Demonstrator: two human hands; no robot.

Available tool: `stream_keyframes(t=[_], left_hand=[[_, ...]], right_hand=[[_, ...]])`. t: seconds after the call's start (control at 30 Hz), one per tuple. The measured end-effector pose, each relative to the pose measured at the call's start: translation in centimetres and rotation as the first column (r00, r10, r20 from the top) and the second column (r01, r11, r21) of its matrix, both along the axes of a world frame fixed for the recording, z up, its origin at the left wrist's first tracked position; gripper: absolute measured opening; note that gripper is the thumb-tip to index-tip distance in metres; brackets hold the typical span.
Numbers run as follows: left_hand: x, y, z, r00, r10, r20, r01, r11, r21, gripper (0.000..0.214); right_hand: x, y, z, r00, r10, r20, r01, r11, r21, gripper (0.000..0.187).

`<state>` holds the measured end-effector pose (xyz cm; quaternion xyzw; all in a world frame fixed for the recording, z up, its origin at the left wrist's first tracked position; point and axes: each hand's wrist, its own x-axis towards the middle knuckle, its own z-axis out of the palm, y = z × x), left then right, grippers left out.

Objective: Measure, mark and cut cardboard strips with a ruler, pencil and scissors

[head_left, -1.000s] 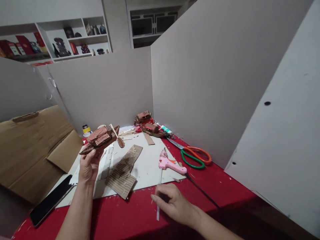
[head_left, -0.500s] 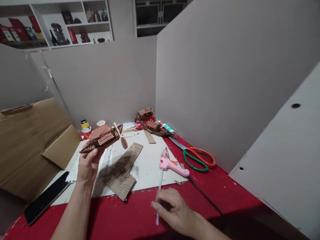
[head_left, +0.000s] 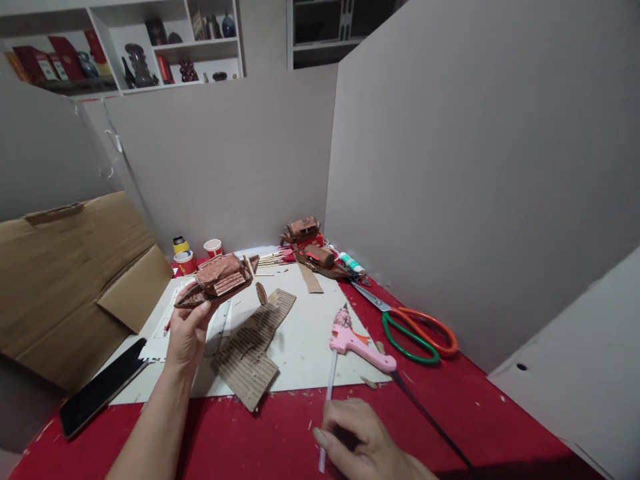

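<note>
We're holding model boat by hull, left hand closed; judging it light, stiff, fragile at oar; right hand half-curled, grip unclear.

A red-covered tabletop spreads beneath the left grip and the right grip. Beyond both, a plain grey panel stands upright, meeting a 2nd grey panel in a corner; that 2nd panel runs along the right grip's right. A 3rd panel rises left of the left grip. Above and behind the left grip, white shelving holds dark ornaments and red boxes. A dark-paned cabinet sits high beyond the right grip. The light is dull.
</note>
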<state>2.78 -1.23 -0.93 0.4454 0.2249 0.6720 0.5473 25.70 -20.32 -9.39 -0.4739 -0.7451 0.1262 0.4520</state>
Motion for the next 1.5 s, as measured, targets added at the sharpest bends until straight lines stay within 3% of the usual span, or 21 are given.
stream_keyframes(t=[0.13, 0.2, 0.3, 0.4, 0.47, 0.53, 0.57, 0.7, 0.93, 1.1, 1.2, 1.37, 1.5], left_hand=[[0.1, 0.1, 0.0, 1.000, 0.001, 0.000, -0.001, 1.000, -0.014, 0.050], [0.1, 0.1, 0.0, 1.000, 0.001, -0.002, -0.001, 1.000, -0.027, 0.050], [0.2, 0.1, 0.2, 1.000, -0.005, -0.009, 0.005, 0.999, -0.047, 0.051], [0.3, 0.1, 0.4, 1.000, -0.003, -0.009, 0.002, 0.999, -0.050, 0.050], [0.2, 0.1, 0.5, 1.000, 0.010, 0.010, -0.010, 0.999, -0.053, 0.048], [0.1, 0.1, 0.6, 0.999, 0.025, 0.033, -0.023, 0.998, -0.054, 0.048], [0.0, 0.1, 0.7, 0.999, 0.032, 0.042, -0.029, 0.998, -0.055, 0.048], [-0.6, 0.0, 0.9, 0.996, 0.061, 0.064, -0.057, 0.997, -0.059, 0.051], [-0.9, -0.5, 1.0, 0.994, 0.106, 0.038, -0.103, 0.992, -0.078, 0.059], [-0.7, -0.9, 0.3, 0.997, 0.080, -0.004, -0.080, 0.990, -0.117, 0.060], [-0.7, -1.2, -0.1, 0.996, 0.090, -0.012, -0.091, 0.988, -0.123, 0.058], [-0.6, -1.4, 0.0, 0.995, 0.101, -0.003, -0.101, 0.986, -0.132, 0.058], [-0.7, -1.3, 0.5, 0.996, 0.093, 0.007, -0.091, 0.987, -0.132, 0.059]], right_hand=[[0.7, -0.6, 1.6, 0.999, -0.005, 0.048, 0.006, 1.000, -0.024, 0.038], [1.7, -0.6, 3.7, 0.996, 0.022, 0.082, -0.021, 1.000, -0.010, 0.035], [3.6, 1.2, 8.3, 0.991, 0.015, 0.133, -0.030, 0.994, 0.108, 0.031], [5.8, 6.3, 13.0, 0.971, -0.179, 0.159, 0.156, 0.976, 0.152, 0.035], [7.5, 11.4, 15.0, 0.884, -0.436, 0.166, 0.421, 0.899, 0.122, 0.031], [9.1, 16.8, 15.8, 0.828, -0.531, 0.178, 0.524, 0.847, 0.093, 0.017], [10.0, 19.5, 15.9, 0.803, -0.564, 0.193, 0.561, 0.825, 0.075, 0.015], [12.7, 28.1, 15.2, 0.708, -0.647, 0.282, 0.676, 0.737, -0.009, 0.049], [14.3, 36.3, 13.8, 0.627, -0.685, 0.371, 0.759, 0.645, -0.092, 0.052], [14.4, 39.6, 12.1, 0.598, -0.692, 0.405, 0.795, 0.575, -0.191, 0.055], [14.5, 40.7, 11.0, 0.600, -0.689, 0.406, 0.797, 0.560, -0.225, 0.056], [15.2, 41.1, 10.6, 0.639, -0.687, 0.345, 0.767, 0.602, -0.222, 0.055], [16.1, 40.3, 12.6, 0.671, -0.709, 0.219, 0.742, 0.635, -0.216, 0.056]])
